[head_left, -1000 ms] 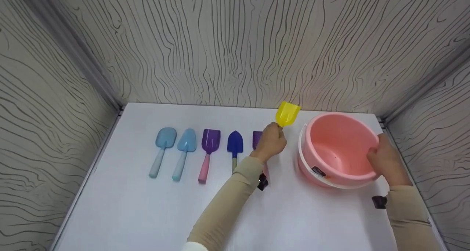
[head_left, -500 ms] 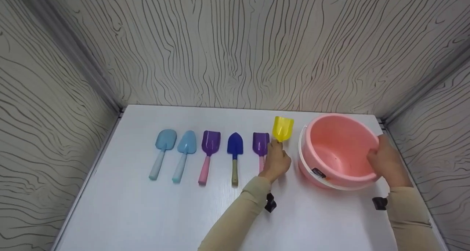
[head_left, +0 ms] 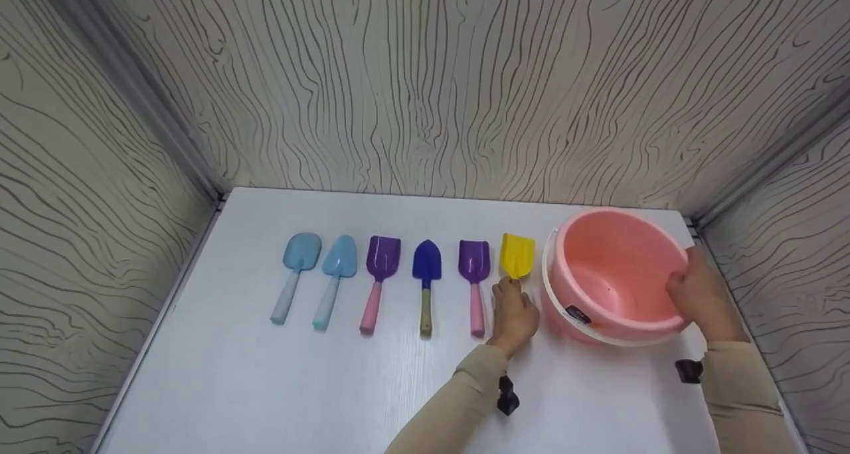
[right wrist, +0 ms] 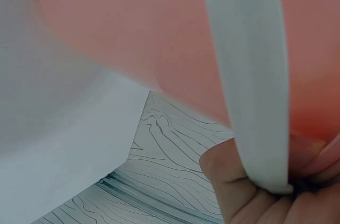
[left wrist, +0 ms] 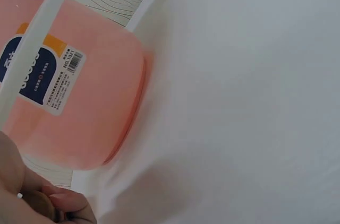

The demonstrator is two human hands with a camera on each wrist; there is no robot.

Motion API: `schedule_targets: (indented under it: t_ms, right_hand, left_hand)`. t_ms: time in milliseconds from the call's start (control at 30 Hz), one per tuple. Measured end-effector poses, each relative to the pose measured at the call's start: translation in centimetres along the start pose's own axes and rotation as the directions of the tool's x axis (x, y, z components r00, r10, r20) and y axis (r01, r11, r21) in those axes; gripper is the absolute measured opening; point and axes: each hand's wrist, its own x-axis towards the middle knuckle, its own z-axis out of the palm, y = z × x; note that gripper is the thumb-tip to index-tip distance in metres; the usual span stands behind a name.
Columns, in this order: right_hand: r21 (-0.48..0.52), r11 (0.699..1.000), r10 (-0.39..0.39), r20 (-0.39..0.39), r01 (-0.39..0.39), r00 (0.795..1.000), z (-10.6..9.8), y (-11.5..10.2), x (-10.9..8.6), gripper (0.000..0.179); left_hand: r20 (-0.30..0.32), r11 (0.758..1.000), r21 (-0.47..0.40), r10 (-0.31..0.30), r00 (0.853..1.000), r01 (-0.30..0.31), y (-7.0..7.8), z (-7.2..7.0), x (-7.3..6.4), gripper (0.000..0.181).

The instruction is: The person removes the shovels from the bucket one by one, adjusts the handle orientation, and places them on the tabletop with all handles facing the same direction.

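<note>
My left hand [head_left: 514, 318] grips the handle of a yellow toy shovel [head_left: 517, 253], whose blade points to the back wall. Most of that handle is hidden in the fist; its brownish end [left wrist: 38, 203] shows in the left wrist view. A pink bucket [head_left: 564, 278] stands just to the right, its white handle [head_left: 548, 268] hanging around the side. At the bucket's right rim, my right hand [head_left: 707, 298] holds on with the thumb inside. Left of the yellow shovel lies a purple shovel with a pink handle [head_left: 475, 261].
More shovels lie in a row on the white table [head_left: 299, 387]: a dark blue one [head_left: 427, 261], another purple one [head_left: 383, 258], a light blue one [head_left: 340, 258] and a grey-blue one [head_left: 302, 251]. Wood-patterned panels [head_left: 398, 89] enclose the back and sides.
My left hand has brought the yellow shovel down toward the front of the table, turning it straighter, beside the purple shovel. The right hand and the bucket have stayed in place.
</note>
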Motion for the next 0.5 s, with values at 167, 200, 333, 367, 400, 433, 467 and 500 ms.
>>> schedule_targets:
  t_ms: [167,200,333,367,400,433,467,500]
  right_hand:
    - [-0.025,1.000,-0.012,-0.002,0.012,1.000,-0.1,0.1,0.3,0.055]
    - [-0.030,0.999,-0.012,-0.002,0.012,1.000,-0.1,0.1,0.3,0.055]
    - [-0.051,0.999,-0.019,-0.016,0.018,1.000,0.0,0.0,0.4,0.052]
    - [-0.047,0.999,-0.015,-0.017,0.014,1.000,0.0,0.0,0.3,0.052]
    - [-0.045,0.999,-0.015,-0.017,0.014,1.000,0.1,0.0,0.3,0.053]
    - [-0.043,0.999,-0.016,-0.016,0.016,1.000,0.1,0.0,0.3,0.053]
    - [-0.040,0.999,-0.016,-0.014,0.015,1.000,0.1,0.0,0.3,0.053]
    - [-0.038,0.999,-0.016,-0.012,0.016,1.000,0.1,-0.1,0.3,0.054]
  left_hand:
    - [-0.052,1.000,-0.002,0.030,0.998,-0.030,-0.5,0.9,-0.4,0.038]
    - [-0.057,0.999,-0.003,0.035,0.998,-0.035,-0.5,1.0,-0.4,0.038]
    - [-0.082,0.999,0.020,0.032,0.996,-0.030,-0.9,1.5,-0.5,0.041]
    - [-0.084,1.000,0.022,0.024,0.996,-0.022,-0.9,1.6,-0.5,0.042]
    - [-0.084,1.000,0.021,0.013,0.996,-0.011,-1.0,1.7,-0.6,0.043]
    - [-0.089,1.000,0.026,0.002,0.996,0.000,-1.1,1.8,-0.6,0.044]
    - [-0.095,1.000,0.029,-0.001,0.995,0.004,-1.1,1.8,-0.7,0.045]
    - [-0.099,0.999,0.031,-0.007,0.995,0.011,-1.2,1.9,-0.7,0.046]
